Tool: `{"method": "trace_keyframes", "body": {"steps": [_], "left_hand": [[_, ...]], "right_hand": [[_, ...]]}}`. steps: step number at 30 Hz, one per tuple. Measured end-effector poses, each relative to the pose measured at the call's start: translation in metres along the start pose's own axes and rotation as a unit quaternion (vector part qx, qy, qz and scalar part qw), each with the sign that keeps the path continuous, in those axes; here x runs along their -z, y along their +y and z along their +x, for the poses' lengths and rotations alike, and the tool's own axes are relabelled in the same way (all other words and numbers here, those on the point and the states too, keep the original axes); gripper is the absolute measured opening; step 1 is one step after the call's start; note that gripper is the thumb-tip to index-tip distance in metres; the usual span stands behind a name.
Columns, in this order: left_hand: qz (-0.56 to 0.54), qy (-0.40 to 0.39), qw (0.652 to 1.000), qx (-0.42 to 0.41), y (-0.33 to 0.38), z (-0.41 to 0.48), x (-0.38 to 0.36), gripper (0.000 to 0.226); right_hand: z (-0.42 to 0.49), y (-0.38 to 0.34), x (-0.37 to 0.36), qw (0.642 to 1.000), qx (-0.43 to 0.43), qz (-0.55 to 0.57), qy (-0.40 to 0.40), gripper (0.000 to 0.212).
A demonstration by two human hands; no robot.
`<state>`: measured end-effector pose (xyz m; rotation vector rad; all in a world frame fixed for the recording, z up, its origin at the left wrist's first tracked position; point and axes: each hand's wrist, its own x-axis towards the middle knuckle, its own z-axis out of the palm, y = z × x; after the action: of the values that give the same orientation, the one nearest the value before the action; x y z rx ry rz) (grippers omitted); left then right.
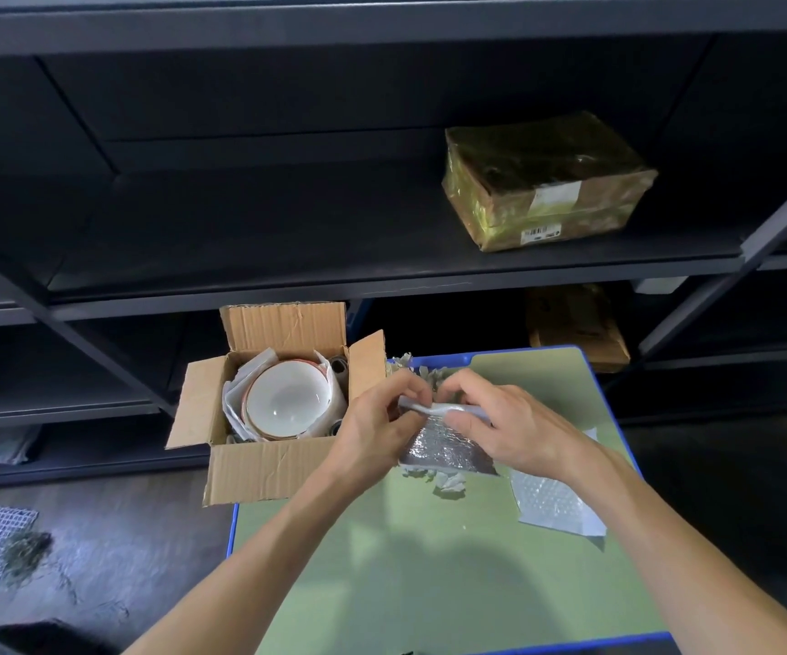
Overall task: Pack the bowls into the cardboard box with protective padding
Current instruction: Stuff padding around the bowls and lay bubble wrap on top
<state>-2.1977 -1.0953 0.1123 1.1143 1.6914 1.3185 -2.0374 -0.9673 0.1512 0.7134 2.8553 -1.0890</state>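
White bowl (285, 399) lies in the open cardboard box (259, 470), ringed by white padding (235, 399), at the far left corner of the green board (405, 560). Just right of the box's raised flap (368, 366), left hand (372, 427) and right hand (509, 418) pinch the top edge of a bubble-wrap sheet (448, 449), fingers curled on it. Crumpled paper (448, 484) lies beneath, a second sheet (552, 503) to the right, and a taped parcel (547, 182) on the far shelf (287, 257).

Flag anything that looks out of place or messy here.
The open brown cardboard box seems to overhang the left edge of the green table top, so it could tip. White shredded paper scraps lie loose around the held silver foil padding sheet.
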Motion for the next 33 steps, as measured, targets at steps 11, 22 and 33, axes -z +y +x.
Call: {"method": "trace_keyframes", "body": {"steps": [11, 22, 33], "left_hand": [[0.015, -0.044, 0.999, 0.011, 0.003, -0.009, 0.004, 0.019], [0.058, 0.009, 0.998, 0.011, 0.013, -0.009, 0.012, 0.021], [-0.013, 0.018, 1.0, 0.018, 0.011, -0.019, 0.026, 0.022]], "right_hand": [[0.005, -0.003, 0.004, 0.999, 0.026, 0.005, 0.019, 0.024], [0.011, -0.005, 0.006, 0.999, 0.006, 0.05, 0.02, 0.016], [0.02, -0.016, -0.001, 0.997, 0.033, 0.068, 0.009, 0.023]]}}
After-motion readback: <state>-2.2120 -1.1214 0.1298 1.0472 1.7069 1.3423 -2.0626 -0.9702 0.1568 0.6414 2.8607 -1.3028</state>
